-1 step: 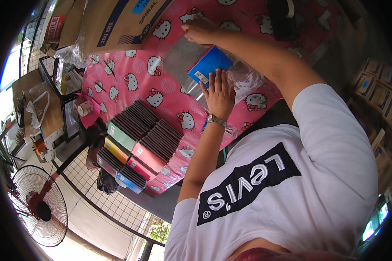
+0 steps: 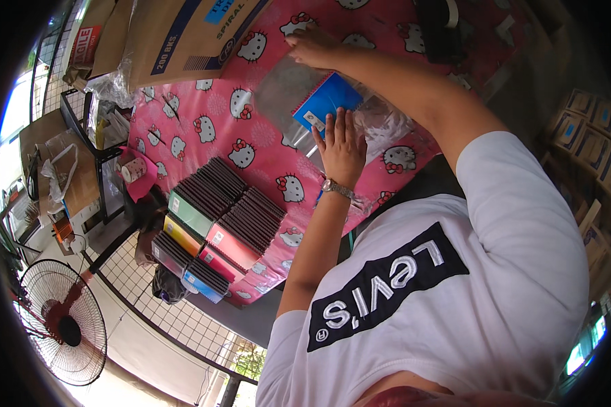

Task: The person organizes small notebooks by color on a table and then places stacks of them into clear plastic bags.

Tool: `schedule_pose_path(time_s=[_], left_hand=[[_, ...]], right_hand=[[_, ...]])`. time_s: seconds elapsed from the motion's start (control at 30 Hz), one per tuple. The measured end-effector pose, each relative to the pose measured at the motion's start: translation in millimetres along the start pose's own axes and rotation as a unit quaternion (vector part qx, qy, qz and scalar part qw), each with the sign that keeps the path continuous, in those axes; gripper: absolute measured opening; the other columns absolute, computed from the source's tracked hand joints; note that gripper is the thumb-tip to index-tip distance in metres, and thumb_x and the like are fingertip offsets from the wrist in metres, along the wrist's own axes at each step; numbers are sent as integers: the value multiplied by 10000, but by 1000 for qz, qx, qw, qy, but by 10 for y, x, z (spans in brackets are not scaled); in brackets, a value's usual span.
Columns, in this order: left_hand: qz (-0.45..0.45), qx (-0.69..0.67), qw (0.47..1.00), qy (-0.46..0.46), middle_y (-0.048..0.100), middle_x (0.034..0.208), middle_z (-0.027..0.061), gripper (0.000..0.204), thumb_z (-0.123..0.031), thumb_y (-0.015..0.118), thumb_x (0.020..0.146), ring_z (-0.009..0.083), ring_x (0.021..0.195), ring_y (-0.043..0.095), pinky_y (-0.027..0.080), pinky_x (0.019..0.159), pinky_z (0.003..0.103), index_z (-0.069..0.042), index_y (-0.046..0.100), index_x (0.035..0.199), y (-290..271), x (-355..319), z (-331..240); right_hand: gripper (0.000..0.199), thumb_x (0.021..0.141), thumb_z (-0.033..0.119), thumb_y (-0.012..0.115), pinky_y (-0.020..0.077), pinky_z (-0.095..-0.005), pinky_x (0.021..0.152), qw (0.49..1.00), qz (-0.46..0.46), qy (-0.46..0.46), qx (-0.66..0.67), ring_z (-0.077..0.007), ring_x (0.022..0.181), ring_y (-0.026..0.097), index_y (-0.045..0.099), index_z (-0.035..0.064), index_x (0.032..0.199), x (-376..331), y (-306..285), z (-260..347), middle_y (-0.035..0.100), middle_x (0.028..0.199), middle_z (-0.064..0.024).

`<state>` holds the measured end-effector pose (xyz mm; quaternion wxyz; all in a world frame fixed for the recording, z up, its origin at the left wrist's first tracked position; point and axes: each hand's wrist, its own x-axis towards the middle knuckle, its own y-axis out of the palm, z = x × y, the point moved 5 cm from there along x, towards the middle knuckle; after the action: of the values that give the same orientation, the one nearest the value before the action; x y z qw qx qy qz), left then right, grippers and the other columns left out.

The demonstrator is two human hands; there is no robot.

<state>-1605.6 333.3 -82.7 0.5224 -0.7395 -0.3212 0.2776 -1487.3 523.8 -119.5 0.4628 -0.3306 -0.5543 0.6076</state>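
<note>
A blue spiral-bound notebook (image 2: 334, 95) lies tilted on the pink tablecloth. My left hand (image 2: 344, 146), with a watch at its wrist, rests flat on its lower edge, fingers stretched out. Beneath and beyond the notebook spreads a clear greyish plastic sheet (image 2: 275, 91); whether it is a bag I cannot tell. At its far edge my right hand (image 2: 312, 47) has its fingers curled and pinched on the plastic. Crumpled clear plastic (image 2: 387, 129) lies right of the notebook, partly under my right forearm.
Stacked spiral notebooks (image 2: 217, 224) with several cover colours stand at the table's left front. A large cardboard box (image 2: 183, 41) sits at the far left. A pink cup-like item (image 2: 137, 171) is beside a black rack (image 2: 105, 152). A fan (image 2: 68, 330) stands lower left; a dark object (image 2: 441, 30) lies far right.
</note>
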Motion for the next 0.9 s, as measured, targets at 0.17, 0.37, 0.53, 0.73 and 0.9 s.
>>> schedule_pose_path(time_s=[0.17, 0.37, 0.53, 0.73, 0.9], left_hand=[[-12, -26, 999, 17, 414, 1415, 105, 610, -239, 591, 825, 323, 1307, 371, 125, 1126, 535, -77, 392, 1378, -62, 20, 29], [-58, -75, 993, 76, 543, 1242, 122, 410, -65, 553, 789, 338, 1091, 527, 251, 1085, 521, -71, 524, 1198, -136, 223, 193], [-142, -96, 985, 1, 508, 1196, 157, 452, -59, 581, 712, 371, 1155, 444, 285, 1067, 507, -60, 502, 1158, -188, 400, 537], [-180, 128, 975, 28, 516, 1233, 101, 591, -268, 645, 692, 331, 1235, 417, 128, 1039, 672, -123, 480, 1240, -492, 649, 489], [53, 212, 976, -24, 626, 1055, 27, 419, -333, 687, 720, 231, 1138, 512, 271, 1005, 542, -176, 608, 1100, -567, 694, 577]], right_hand=[[104, 790, 180, 609, 394, -375, 901, 999, -40, -29, 13, -172, 1081, 502, 679, 127, 847, -58, 86, 8, 569, 978, -18], [268, 774, 115, 590, 420, -387, 884, 992, 30, -40, 119, -203, 991, 562, 594, 107, 1042, 15, -49, -46, 592, 971, -43], [185, 766, 109, 575, 420, -394, 881, 985, -40, -49, 163, -204, 947, 580, 577, 107, 951, -365, -615, 247, 594, 909, -29], [122, 773, 186, 541, 389, -368, 908, 981, -190, -47, -3, -157, 936, 569, 596, 154, 877, -1254, -848, 610, 579, 871, 14], [162, 836, 189, 499, 365, -438, 951, 987, -152, 46, -16, -140, 1089, 502, 582, 169, 973, -1550, -518, 760, 561, 1041, 12]])
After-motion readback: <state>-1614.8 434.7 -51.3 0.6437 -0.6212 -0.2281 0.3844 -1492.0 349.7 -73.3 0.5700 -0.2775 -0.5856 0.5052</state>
